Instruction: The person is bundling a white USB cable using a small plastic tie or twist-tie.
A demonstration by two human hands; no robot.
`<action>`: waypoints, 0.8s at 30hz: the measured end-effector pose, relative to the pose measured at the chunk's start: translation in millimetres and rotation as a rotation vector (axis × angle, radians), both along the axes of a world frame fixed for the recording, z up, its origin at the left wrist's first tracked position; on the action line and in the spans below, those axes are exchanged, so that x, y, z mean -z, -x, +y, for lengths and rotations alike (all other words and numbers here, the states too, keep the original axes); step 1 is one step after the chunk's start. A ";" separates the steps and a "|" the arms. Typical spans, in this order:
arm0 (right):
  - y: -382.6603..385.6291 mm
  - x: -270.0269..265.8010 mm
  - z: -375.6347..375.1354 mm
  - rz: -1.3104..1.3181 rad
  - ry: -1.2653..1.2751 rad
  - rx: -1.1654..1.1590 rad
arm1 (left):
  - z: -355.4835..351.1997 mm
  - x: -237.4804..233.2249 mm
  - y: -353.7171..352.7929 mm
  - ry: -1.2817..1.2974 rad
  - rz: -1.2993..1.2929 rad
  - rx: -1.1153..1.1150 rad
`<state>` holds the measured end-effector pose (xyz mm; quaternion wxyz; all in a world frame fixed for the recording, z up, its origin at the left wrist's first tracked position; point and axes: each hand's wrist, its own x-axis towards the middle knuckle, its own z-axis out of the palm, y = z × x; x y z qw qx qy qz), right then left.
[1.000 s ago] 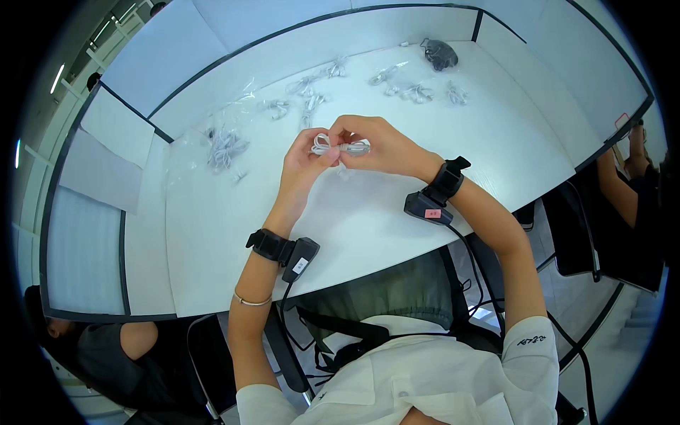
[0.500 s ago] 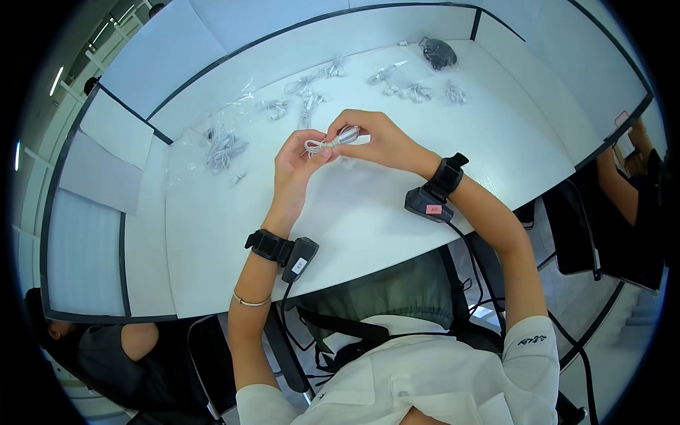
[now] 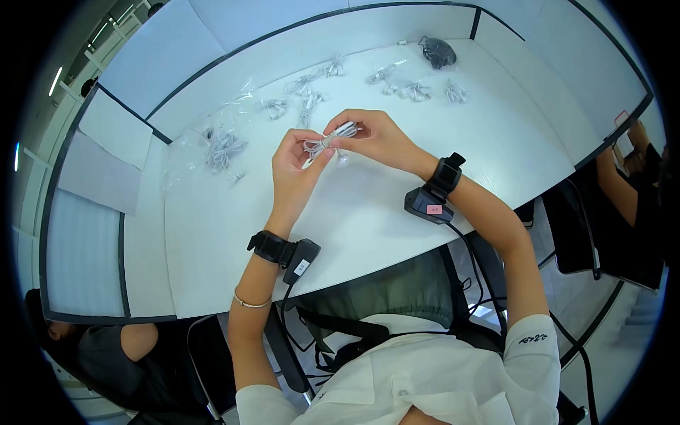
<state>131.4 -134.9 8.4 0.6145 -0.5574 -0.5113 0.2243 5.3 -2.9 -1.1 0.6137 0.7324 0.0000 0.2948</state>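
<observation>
Between my two hands is a coiled white cable [image 3: 319,146], bunched together at its middle, held up over the white table [image 3: 397,234]. My left hand [image 3: 296,152] pinches the looped end at the left, thumb and forefinger closed on it. The other end lies in my right hand [image 3: 375,136], whose thumb and fingers press around the strands. A small pale, shiny piece hangs just below the bundle. Both wrists wear black straps with boxy devices.
Several more bundled white cables lie along the back, among them one coil [image 3: 416,91] and a larger heap [image 3: 225,149] at the left with clear plastic. A dark bundle [image 3: 438,53] sits at the back right. Low partitions [image 3: 340,32] surround the table. People sit at both sides.
My fingers have shifted slightly on the cable, and the bundle has turned a little. The small shiny piece below it shows more clearly now.
</observation>
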 end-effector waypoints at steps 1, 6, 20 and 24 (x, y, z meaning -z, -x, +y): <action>0.4 1.2 0.7 0.021 0.001 -0.004 | -1.0 0.8 0.1 -0.039 -0.008 -0.030; 4.3 0.6 1.4 -0.031 0.052 -0.003 | -1.2 0.9 1.0 -0.143 0.026 -0.095; 6.1 8.3 8.7 0.025 -0.040 -0.038 | -1.6 -1.3 2.9 -0.206 -0.005 -0.186; 1.2 20.2 10.2 0.000 0.135 -0.098 | 0.7 0.5 1.8 -0.175 -0.051 -0.187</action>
